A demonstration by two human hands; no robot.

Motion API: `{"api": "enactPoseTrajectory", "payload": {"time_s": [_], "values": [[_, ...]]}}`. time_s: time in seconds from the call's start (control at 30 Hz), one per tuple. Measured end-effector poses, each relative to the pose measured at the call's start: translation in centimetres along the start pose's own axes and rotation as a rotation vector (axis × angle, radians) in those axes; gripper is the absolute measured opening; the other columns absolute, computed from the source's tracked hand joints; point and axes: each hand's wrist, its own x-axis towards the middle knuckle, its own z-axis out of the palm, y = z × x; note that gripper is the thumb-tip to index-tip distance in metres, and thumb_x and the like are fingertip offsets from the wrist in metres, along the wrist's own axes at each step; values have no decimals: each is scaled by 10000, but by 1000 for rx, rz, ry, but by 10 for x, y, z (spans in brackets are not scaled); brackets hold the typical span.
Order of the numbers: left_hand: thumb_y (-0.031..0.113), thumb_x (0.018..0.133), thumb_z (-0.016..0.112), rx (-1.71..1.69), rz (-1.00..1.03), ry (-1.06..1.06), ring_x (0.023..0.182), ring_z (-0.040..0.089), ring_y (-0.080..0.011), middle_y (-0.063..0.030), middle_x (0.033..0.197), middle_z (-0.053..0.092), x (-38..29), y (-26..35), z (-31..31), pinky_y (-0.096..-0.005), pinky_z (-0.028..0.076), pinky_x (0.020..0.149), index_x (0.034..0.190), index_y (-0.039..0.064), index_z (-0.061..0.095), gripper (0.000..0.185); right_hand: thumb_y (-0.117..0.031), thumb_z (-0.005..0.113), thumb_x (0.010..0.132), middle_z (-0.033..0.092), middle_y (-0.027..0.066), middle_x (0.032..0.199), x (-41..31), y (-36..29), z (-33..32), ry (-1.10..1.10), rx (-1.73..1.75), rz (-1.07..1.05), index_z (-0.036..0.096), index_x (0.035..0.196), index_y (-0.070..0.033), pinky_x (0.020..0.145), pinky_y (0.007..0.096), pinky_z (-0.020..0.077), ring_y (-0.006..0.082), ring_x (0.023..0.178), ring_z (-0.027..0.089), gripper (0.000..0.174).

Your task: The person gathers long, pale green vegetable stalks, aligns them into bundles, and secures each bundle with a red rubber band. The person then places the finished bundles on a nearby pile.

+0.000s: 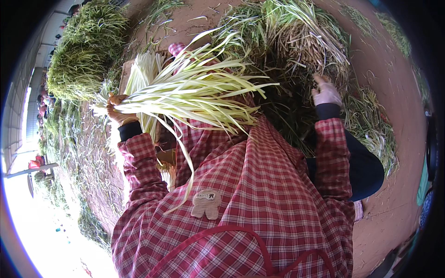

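Observation:
My left hand (117,107) grips a bunch of pale yellow-green leafy stalks (194,92), like blanched chives, near its white base end. The leaves fan out to the right, above my lap, and one long leaf droops over my chest. My right hand (326,92) is at the near edge of a heap of uncleaned stalks (295,41) with brown ends. Its thumb and index finger are apart, and I see nothing held between them. Just beyond my left hand, another bundle of whitish stalks (142,67) lies on a wooden surface (126,73).
A tall pile of green stalks (88,52) stands at the far left. Dark, loose leaves (285,104) lie between my lap and the heap. More leaf litter (370,125) covers the floor (386,80) beside my bent right knee (365,166). Scattered trimmings (95,153) spread on the left.

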Motion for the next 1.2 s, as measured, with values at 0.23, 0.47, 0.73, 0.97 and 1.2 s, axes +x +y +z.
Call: {"api": "enactPoseTrajectory", "payload": {"time_s": [0.23, 0.47, 0.73, 0.97, 1.2], "values": [[193, 885, 395, 155, 72, 124, 532, 465, -105, 22, 589, 478, 0, -1, 4, -255, 428, 635, 827, 52, 566, 229, -215, 716, 767, 690, 30, 893, -43, -85, 18, -562, 860, -153, 716, 950, -160, 736, 276, 504, 181, 785, 652, 191], [168, 880, 399, 166, 89, 99, 514, 443, -103, 20, 579, 463, -4, -4, 8, -243, 431, 606, 805, 54, 559, 210, -172, 701, 787, 684, 60, 862, -58, -117, 33, -322, 889, -314, 700, 870, -92, 630, 292, 515, 211, 694, 649, 116], [159, 805, 475, -31, 5, 53, 546, 437, -110, 13, 616, 448, -1, 3, -6, -250, 458, 610, 847, 20, 570, 174, -47, 626, 762, 686, 87, 884, -34, -61, 34, -79, 298, -141, 688, 910, -109, 721, 382, 527, 269, 746, 648, 173], [162, 774, 553, 101, 83, -62, 578, 459, -111, 19, 658, 470, 6, 3, 3, -276, 458, 655, 916, -18, 616, 238, -371, 672, 844, 699, 65, 766, -53, -122, -70, -1061, 1461, 31, 700, 857, -26, 448, 188, 422, 43, 514, 569, 347], [234, 819, 513, 393, 211, -18, 598, 453, -104, 10, 687, 483, 11, -8, 40, -285, 431, 683, 955, 6, 615, 285, -217, 632, 893, 695, 81, 755, -99, -211, -53, -1700, 1646, -289, 683, 873, -12, 505, 179, 420, 53, 473, 525, 212]]}}
